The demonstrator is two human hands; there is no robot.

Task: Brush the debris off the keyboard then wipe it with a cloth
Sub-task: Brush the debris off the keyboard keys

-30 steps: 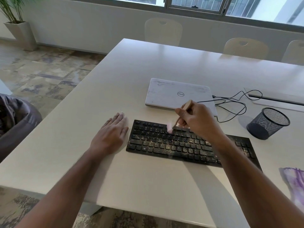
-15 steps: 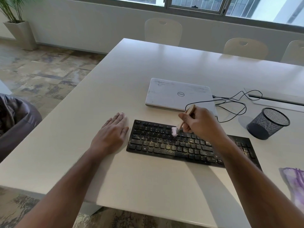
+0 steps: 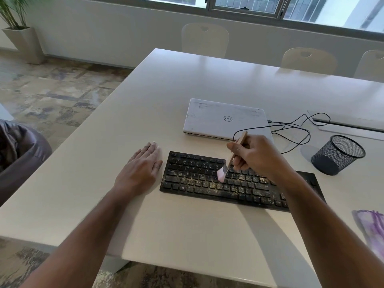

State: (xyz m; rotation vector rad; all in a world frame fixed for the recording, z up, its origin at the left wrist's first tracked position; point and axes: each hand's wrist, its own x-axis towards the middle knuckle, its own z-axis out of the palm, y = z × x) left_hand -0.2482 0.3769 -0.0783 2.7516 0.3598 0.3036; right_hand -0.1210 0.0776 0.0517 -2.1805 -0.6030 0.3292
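I am pinching the wooden-handled brush (image 3: pixel 232 157) low on its stiff handle in my right hand (image 3: pixel 252 156), fingers closed round it, its soft pink bristles touching the middle rows of the black keyboard (image 3: pixel 207 181) lying on the white table (image 3: pixel 166 100). My left hand (image 3: pixel 143 167) is resting flat and empty, fingers extended, just beside the keyboard's left edge, where I judge the light board is needing steadying.

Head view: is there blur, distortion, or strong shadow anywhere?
Head view: soft window light; the right hand and its forearm throw a broad, faint shadow over the white table; pink bristles of the wooden-handled brush look slightly smeared; wide-angle bending curves the table edges; the black dusty keyboard stays readable.
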